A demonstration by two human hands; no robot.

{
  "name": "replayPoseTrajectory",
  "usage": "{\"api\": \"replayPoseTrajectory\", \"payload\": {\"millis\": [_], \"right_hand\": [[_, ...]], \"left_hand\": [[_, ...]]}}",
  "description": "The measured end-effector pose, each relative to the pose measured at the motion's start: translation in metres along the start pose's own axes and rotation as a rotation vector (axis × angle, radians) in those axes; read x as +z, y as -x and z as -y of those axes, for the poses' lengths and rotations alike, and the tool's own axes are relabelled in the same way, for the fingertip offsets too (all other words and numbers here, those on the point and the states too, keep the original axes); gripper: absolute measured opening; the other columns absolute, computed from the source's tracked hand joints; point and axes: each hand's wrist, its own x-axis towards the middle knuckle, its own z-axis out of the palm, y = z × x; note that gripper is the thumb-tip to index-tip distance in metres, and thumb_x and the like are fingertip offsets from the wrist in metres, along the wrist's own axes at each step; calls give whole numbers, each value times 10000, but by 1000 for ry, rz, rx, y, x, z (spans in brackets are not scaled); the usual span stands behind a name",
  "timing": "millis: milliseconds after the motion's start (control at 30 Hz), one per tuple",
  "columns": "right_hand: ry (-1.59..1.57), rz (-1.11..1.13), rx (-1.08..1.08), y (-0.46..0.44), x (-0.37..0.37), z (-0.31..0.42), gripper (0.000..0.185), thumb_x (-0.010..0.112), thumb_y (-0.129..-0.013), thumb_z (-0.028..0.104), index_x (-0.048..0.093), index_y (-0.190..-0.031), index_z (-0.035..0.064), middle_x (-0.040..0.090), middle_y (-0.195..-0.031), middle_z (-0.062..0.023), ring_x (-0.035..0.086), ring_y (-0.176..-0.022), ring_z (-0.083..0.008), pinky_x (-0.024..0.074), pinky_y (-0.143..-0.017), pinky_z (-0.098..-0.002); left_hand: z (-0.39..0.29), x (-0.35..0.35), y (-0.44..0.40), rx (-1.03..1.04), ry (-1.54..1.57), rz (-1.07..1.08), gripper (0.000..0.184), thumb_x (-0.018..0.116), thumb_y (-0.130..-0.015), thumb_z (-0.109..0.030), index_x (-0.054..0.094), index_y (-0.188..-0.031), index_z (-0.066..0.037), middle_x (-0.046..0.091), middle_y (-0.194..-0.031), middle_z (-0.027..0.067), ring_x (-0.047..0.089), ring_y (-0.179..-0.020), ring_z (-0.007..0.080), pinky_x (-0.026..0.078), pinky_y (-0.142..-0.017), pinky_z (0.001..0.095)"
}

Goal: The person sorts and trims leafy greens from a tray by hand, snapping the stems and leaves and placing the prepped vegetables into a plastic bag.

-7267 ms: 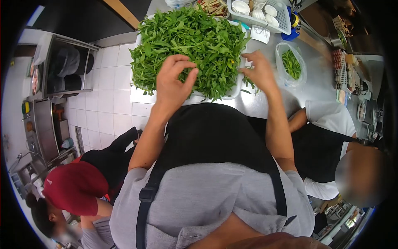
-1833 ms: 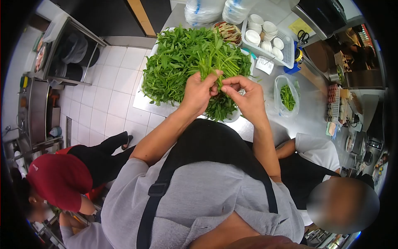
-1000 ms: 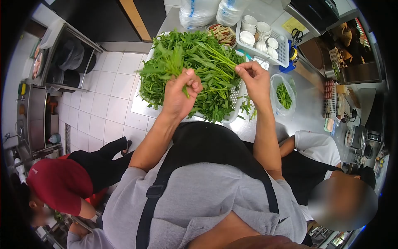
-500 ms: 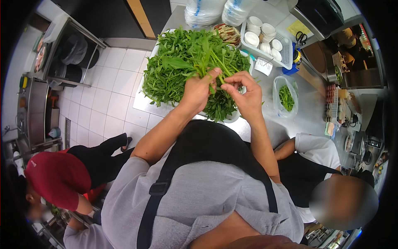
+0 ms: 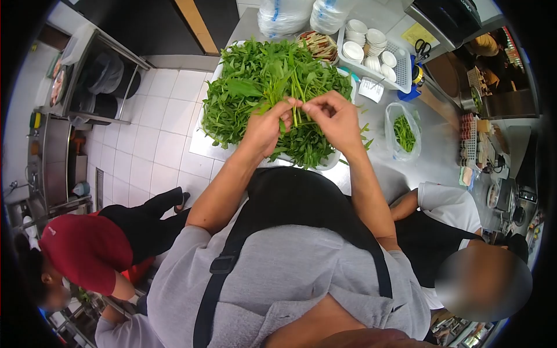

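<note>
A large heap of leafy greens (image 5: 232, 107), which look like water spinach, rises above a white tub (image 5: 329, 163) in front of me. Over the near side of the heap, my left hand (image 5: 266, 129) is closed around a small bunch of green stems (image 5: 296, 87). My right hand (image 5: 337, 123) pinches the same stems just to the right, with thumb and index finger close to the left fingertips. Long leaves stick out of the bunch away from me. Parts of the stems are hidden behind my fingers.
The tub stands on a metal table (image 5: 371, 174). To the right lies a plastic bag (image 5: 403, 136) of cut green stems. Behind are a basket of white cups (image 5: 400, 62), scissors (image 5: 422, 49) and wrapped stacks (image 5: 284, 17). One person (image 5: 444, 232) stands at right, others at lower left.
My hands have drawn closer together at the stems. The right hand has shifted slightly left and up, and the left fingers have turned inward. Both hands still hold the stems.
</note>
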Motion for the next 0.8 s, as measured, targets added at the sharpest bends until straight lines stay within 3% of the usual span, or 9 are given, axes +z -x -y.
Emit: {"api": "replayPoseTrajectory", "payload": {"millis": [133, 333, 433, 533, 633, 800], "right_hand": [[-48, -102, 99, -3, 4, -9, 152, 782, -875, 144, 729, -898, 4, 636, -751, 32, 500, -641, -29, 400, -569, -219], [-118, -16, 109, -1, 2, -10, 132, 763, -891, 130, 722, -883, 6, 624, -710, 41, 504, -637, -34, 399, -561, -222], [-53, -44, 101, 3, 1, -4, 122, 767, -867, 116, 741, -880, -3, 653, -757, -18, 524, -642, -68, 434, -583, -252], [-27, -7, 94, 3, 5, 1, 133, 776, -862, 114, 741, -877, -14, 656, -770, -10, 512, -637, -62, 426, -576, -248], [-169, -21, 191, 5, 11, -1, 143, 769, -876, 126, 731, -858, -11, 649, -772, 6, 510, -645, -54, 425, -579, -241], [-276, -99, 210, 14, 1, -9, 130, 764, -886, 123, 713, -882, 3, 630, -748, 35, 509, -646, -35, 424, -595, -222]], "left_hand": [[3, 0, 2, 66, -118, 25, 237, 612, -1010, -224, 701, -1079, -15, 510, -767, -21, 431, -648, 80, 343, -577, 253], [5, 1, -5, -15, -84, -110, 225, 659, -987, -228, 708, -1093, -36, 583, -793, -24, 478, -653, 58, 348, -541, 208], [9, 6, -7, 47, -144, -155, 197, 697, -965, -227, 704, -1051, -50, 586, -774, -32, 497, -631, 61, 347, -514, 207], [7, 6, -7, -6, -163, -118, 217, 752, -923, -300, 675, -989, -108, 597, -779, -33, 522, -668, 56, 364, -530, 212], [10, 13, -8, 7, -149, -168, 169, 743, -929, -219, 673, -958, -68, 592, -758, -25, 504, -611, 66, 338, -484, 221], [18, 8, -17, 92, -114, -172, 203, 764, -895, -252, 660, -952, -88, 590, -770, -28, 499, -609, 61, 340, -478, 232]]}}
